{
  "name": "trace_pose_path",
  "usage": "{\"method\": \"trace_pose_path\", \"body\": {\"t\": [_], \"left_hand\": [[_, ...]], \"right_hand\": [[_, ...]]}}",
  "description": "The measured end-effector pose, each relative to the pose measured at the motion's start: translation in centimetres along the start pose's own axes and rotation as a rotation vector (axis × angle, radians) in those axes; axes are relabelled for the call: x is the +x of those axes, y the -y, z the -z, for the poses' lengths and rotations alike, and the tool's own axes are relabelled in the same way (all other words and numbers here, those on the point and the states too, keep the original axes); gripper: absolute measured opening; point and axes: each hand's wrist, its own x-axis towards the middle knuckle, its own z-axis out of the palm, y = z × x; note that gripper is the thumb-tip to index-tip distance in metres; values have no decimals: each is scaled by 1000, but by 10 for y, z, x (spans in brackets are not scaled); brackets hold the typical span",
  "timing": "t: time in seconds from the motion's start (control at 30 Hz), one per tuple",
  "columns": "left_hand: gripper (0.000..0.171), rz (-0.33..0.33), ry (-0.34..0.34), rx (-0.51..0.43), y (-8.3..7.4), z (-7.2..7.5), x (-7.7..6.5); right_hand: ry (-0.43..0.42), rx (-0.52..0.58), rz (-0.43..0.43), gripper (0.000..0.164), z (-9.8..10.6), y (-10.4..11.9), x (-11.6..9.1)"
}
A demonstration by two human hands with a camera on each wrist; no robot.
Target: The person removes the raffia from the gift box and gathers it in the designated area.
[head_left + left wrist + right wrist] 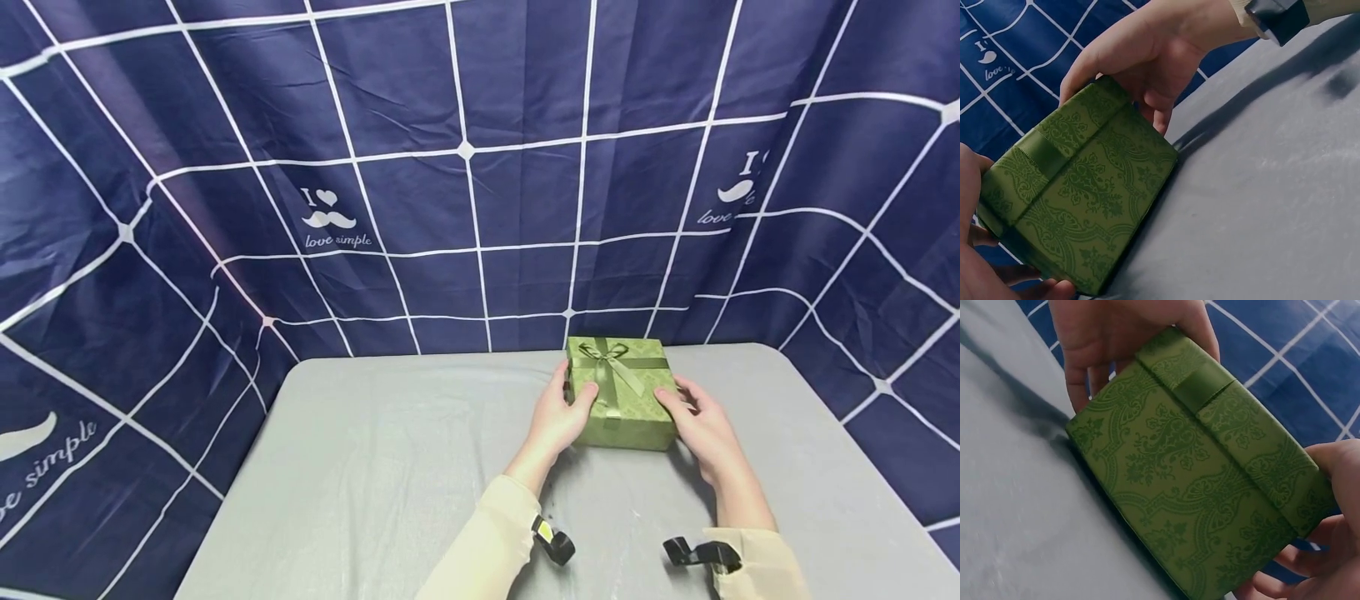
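Note:
A green gift box [641, 429] with a patterned surface is near the far edge of the grey table, its lid on. A green ribbon tied in a bow [606, 357] crosses the lid. My left hand [557, 417] grips the box's left side, thumb over the lid's edge. On the opposite side my right hand [708, 433] holds it in the same way. Both wrist views show the patterned front and a ribbon band [1204, 387] on the lid's rim. A dark shadow runs along the bottom edge; whether the box touches the table I cannot tell.
The grey covered table [360, 467] stretches to the left and in front of the box. Behind it and at both sides hangs a dark blue curtain [525, 200] with white grid lines. Black straps [555, 542] are on both wrists, over pale sleeves.

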Motion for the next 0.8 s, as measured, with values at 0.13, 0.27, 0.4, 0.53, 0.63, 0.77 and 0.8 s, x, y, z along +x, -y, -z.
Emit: {"method": "trace_pose_path", "body": {"t": [0.13, 0.27, 0.4, 0.53, 0.63, 0.77, 0.8], "left_hand": [[71, -29, 2, 13, -4, 10, -1], [73, -41, 8, 32, -5, 22, -1], [75, -48, 3, 49, -2, 33, 1], [75, -46, -3, 52, 1, 45, 2], [75, -49, -13, 61, 4, 54, 2], [74, -44, -29, 84, 7, 66, 1], [74, -37, -31, 84, 8, 69, 0]], "right_hand": [[5, 16, -5, 74, -7, 7, -2], [4, 29, -8, 74, -16, 15, -3], [20, 39, -18, 75, -28, 23, -4], [42, 51, -26, 74, -41, 31, -4], [51, 55, -35, 72, -51, 38, -4], [62, 65, -42, 73, -63, 45, -4], [67, 74, -43, 73, -66, 47, -4]]}}
